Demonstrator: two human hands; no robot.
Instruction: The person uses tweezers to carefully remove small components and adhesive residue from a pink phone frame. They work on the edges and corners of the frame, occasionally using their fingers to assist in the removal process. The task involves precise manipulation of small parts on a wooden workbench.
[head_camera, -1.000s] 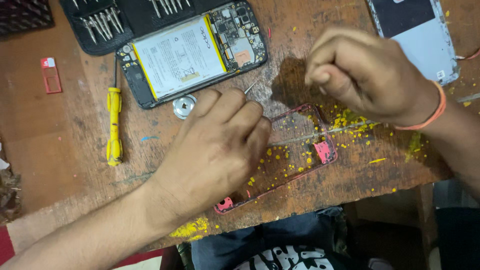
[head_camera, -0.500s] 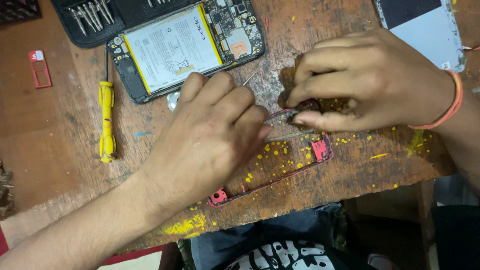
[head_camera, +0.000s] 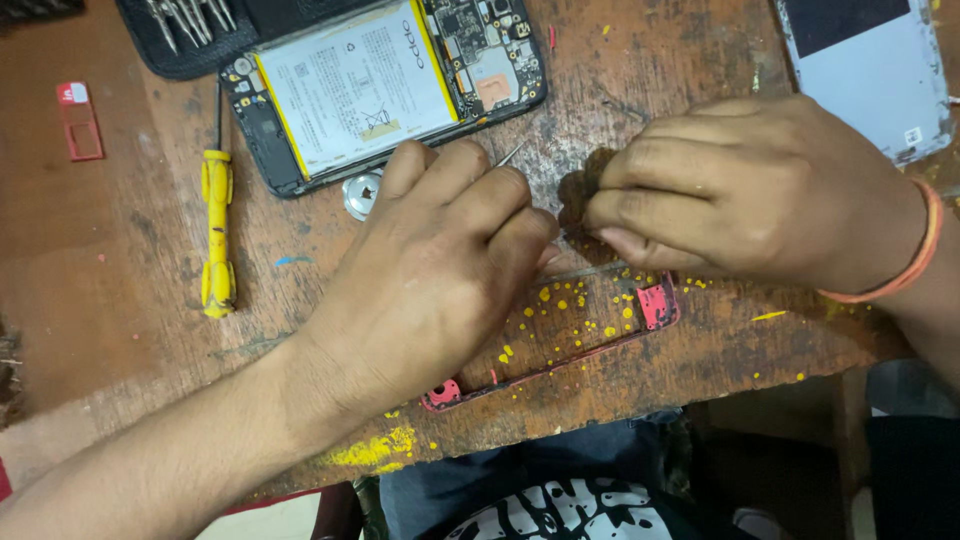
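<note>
The red phone frame (head_camera: 600, 335) lay under my left hand (head_camera: 430, 270), pinned steady, while my right hand (head_camera: 740, 195) fingers pinched narrowly at its upper edge.

The left hand (head_camera: 430, 270) lay palm down, its forearm running in from the lower left, its fingers (head_camera: 470, 195) curled under so the knuckles rose highest. The right hand (head_camera: 740, 195) came in from the right, wrist bent, fingers folded and pinched toward the thumb. The fingertips of the two hands nearly met, just apart.
</note>
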